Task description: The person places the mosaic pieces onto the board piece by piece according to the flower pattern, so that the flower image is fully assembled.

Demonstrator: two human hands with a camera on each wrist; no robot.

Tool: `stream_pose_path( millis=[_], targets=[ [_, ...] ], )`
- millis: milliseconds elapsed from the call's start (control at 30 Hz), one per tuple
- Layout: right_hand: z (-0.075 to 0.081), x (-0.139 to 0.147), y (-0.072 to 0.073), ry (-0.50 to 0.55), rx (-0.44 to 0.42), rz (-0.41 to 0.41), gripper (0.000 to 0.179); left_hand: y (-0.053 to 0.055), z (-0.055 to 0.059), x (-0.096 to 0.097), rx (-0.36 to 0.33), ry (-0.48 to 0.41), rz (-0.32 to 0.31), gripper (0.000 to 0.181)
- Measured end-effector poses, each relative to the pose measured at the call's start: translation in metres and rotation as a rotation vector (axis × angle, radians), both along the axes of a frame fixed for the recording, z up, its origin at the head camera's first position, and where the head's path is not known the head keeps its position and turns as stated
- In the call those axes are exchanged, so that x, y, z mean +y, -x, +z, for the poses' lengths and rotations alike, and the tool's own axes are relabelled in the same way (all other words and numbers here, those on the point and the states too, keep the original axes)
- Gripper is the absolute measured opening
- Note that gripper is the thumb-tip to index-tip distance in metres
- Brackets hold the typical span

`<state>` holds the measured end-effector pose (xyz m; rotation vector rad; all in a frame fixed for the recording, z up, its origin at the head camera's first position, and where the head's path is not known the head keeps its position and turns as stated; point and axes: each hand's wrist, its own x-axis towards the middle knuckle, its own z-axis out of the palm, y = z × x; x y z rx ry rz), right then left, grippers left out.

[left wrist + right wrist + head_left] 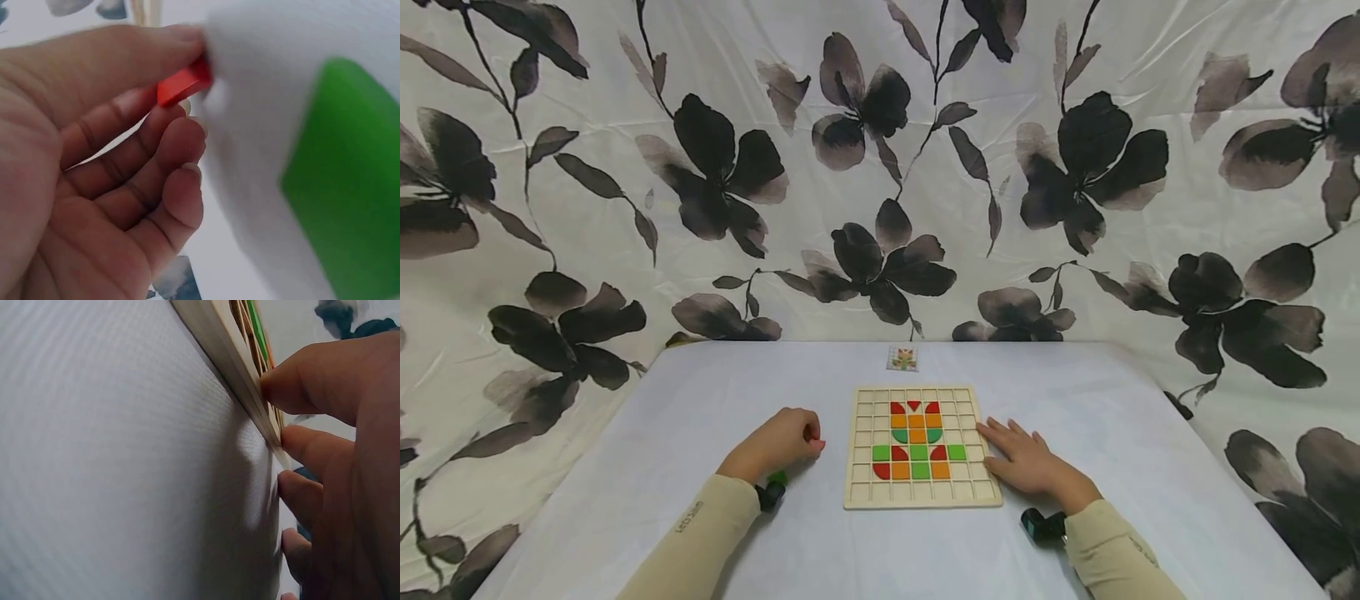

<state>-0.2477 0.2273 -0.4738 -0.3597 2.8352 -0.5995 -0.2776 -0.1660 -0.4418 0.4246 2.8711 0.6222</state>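
Observation:
A wooden grid board (865,494) lies mid-table, with red, orange and green tiles set in its squares. Left of the board, my left hand (778,446) pinches a small red tile (185,82) between thumb and index finger. Close by that wrist lies a green tile (777,477), which looms large and blurred in the left wrist view. On the other side, my right hand (1030,458) rests with spread fingers, thumb and fingertips touching the board's right edge. The red tile's full shape is partly covered by the fingers.
A small patterned card (902,358) lies behind the board near the far table edge. White cloth covers the table (700,400). A floral curtain (865,192) hangs right behind it. Dark wrist cameras (1042,527) are strapped below both hands.

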Motion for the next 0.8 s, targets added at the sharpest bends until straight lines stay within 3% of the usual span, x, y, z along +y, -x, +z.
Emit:
stream_pose_path(
  millis=[167,300,400,533,800],
  targets=[
    [0.004,0.000,-0.001,-0.001,0.010,0.007,0.058,0.002,0.002,0.005,0.001,-0.056,-0.021,0.010],
    [0.004,-0.001,-0.001,0.001,-0.013,-0.008,0.058,0.002,0.006,0.023,-0.023,-0.107,-0.031,0.013],
    [0.004,-0.001,-0.001,0.008,-0.019,-0.013,0.058,0.002,0.011,0.044,-0.037,-0.178,-0.065,0.019],
    [0.003,0.000,-0.001,0.012,-0.010,-0.010,0.058,-0.001,0.016,0.081,-0.049,-0.249,-0.160,0.013],
    [-0.001,0.001,0.001,0.011,0.001,0.017,0.057,-0.007,0.006,0.155,-0.080,-0.272,-0.310,0.013]
  ],
)
